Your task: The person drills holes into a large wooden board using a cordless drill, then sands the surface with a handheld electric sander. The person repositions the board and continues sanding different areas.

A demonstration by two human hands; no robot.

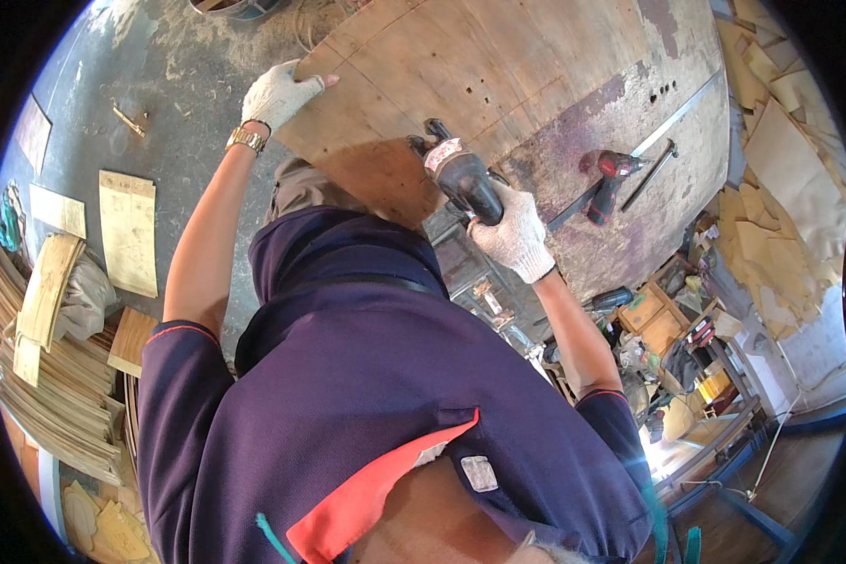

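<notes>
My left hand point(280, 96), in a white knit glove with a bare fingertip showing, grips the left edge of a brown plywood sheet point(395, 80). Pencil lines and a few small dark holes mark the sheet. In my gloved right hand point(514, 233) is a dark handheld power tool point(470, 183) with pinkish-white tape round its body. I hold it by its rear end, its front over the near edge of the plywood. Its exact kind is hard to make out. On the worktop point(602, 249), right of this hand, lies a red and black cordless drill point(611, 183).
Beside the drill lie a hammer point(650, 174) and a long metal straightedge point(672, 122). Thin wood offcuts point(771, 226) pile up at far right. A cluttered shelf point(653, 320) stands below them. Stacked wood strips point(61, 404) and loose boards point(128, 230) are on the left.
</notes>
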